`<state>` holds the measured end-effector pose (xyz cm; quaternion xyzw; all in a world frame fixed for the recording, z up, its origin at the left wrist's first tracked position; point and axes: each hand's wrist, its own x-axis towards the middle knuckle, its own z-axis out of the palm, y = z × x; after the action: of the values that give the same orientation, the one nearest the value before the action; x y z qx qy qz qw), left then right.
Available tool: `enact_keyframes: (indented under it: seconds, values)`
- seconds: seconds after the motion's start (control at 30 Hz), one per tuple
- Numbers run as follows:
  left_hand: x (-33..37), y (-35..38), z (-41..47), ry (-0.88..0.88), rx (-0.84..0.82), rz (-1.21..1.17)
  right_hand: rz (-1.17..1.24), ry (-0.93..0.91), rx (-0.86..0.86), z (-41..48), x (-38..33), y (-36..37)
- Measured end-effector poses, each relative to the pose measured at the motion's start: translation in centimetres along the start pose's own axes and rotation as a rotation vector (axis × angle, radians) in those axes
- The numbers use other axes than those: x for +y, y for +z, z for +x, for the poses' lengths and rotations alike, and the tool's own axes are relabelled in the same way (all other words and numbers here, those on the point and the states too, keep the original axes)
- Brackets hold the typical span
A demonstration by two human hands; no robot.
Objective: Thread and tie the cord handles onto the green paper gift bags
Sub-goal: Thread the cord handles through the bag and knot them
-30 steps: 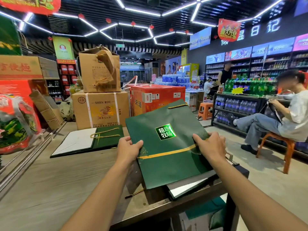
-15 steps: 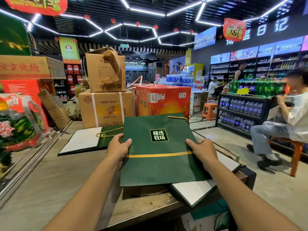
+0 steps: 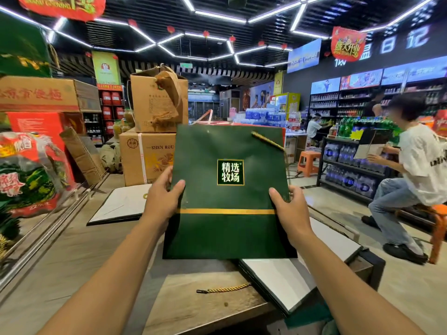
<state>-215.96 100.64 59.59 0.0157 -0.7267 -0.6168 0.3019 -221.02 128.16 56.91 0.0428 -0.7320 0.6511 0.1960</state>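
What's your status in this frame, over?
Left hand, right hand each grip a side edge of the flat green paper gift bag, held upright. Twisted gold cord at its top right. Nothing in the way.

two hands [image 3: 159, 201] [image 3: 293, 213], one held bag [image 3: 229, 233], two cords [image 3: 223, 287] [image 3: 267, 140]

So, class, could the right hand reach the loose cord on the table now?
Probably, once freed: the right hand grips the green bag, but the cord lies uncovered on the table.
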Motion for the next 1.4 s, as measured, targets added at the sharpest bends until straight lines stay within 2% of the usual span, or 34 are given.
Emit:
enact_keyframes:
  seconds: [0.2, 0.43, 0.53, 0.7, 0.8, 0.9, 1.03, 1.1, 1.23, 1.4]
  values:
    - [3.7, -4.1, 3.5, 0.052, 0.065, 0.077, 0.106, -0.036, -0.071, -0.3, -3.1, 2.8]
    - [4.7, -9.9, 3.4, -0.039, 0.091, 0.173, 0.161, -0.015, -0.176, -2.0, -5.0, 6.3]
    - [4.8, -12.3, 2.4, -0.042, 0.117, 0.327, 0.160, -0.020, -0.227, -3.2, -4.6, 8.1]
    - [4.0, -14.6, 1.7, -0.061, 0.127, 0.766, 0.194, -0.060, -0.223, -7.2, -3.4, 12.2]
    - [3.1, -14.0, 0.6, -0.052, 0.050, 0.985, 0.167, -0.078, -0.151, -9.5, -2.7, 14.7]
    - [2.0, -12.7, -1.5, -0.001, -0.073, 1.101, 0.227, -0.066, -0.102, -11.5, -2.5, 16.3]
    - [0.5, -11.0, -5.5, 0.046, -0.383, 1.030, 0.266, 0.012, -0.101, -13.1, -2.4, 18.0]
    - [0.0, -10.6, -7.3, 0.006, -0.486, 1.100, 0.279, 0.049, -0.148, -13.8, -2.1, 18.5]
    - [-1.0, -11.2, -9.3, 0.016, -0.508, 1.179, 0.307, 0.149, -0.258, -14.8, -1.2, 19.0]
    - [-2.5, -11.3, -11.5, 0.111, -0.560, 1.306, 0.517, 0.381, -0.402, -15.7, -1.0, 18.9]
